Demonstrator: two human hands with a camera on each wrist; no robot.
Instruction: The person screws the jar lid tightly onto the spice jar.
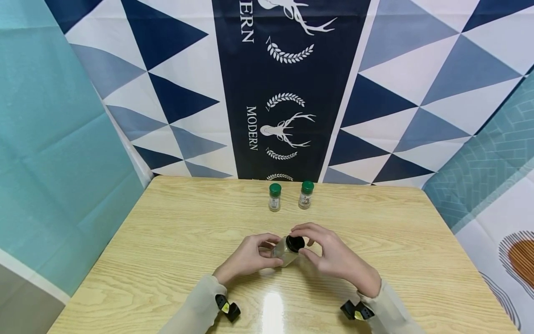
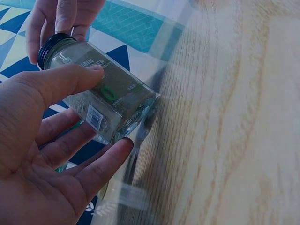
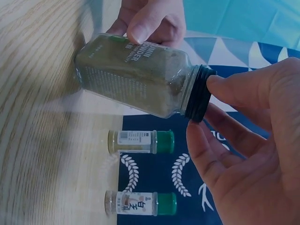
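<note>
A square glass jar of cumin powder [image 1: 282, 254] leans over the near middle of the table, its black lid [image 3: 200, 93] tilted up to the right. My left hand [image 1: 252, 255] holds the jar's body, thumb on the labelled face [image 2: 105, 77] and fingers on the far side. At the lid, my right hand [image 1: 327, 248] pinches the rim between thumb and fingers. Brownish powder shows through the glass in the right wrist view. Whether the jar's bottom edge touches the table, I cannot tell.
Behind the hands stand two small green-capped shakers, one on the left [image 1: 274, 197] and one on the right [image 1: 306, 195]. The wooden table [image 1: 187, 208] ends at a patterned cloth wall [image 1: 283, 93]. Teal cloth [image 1: 62, 139] hangs along the left.
</note>
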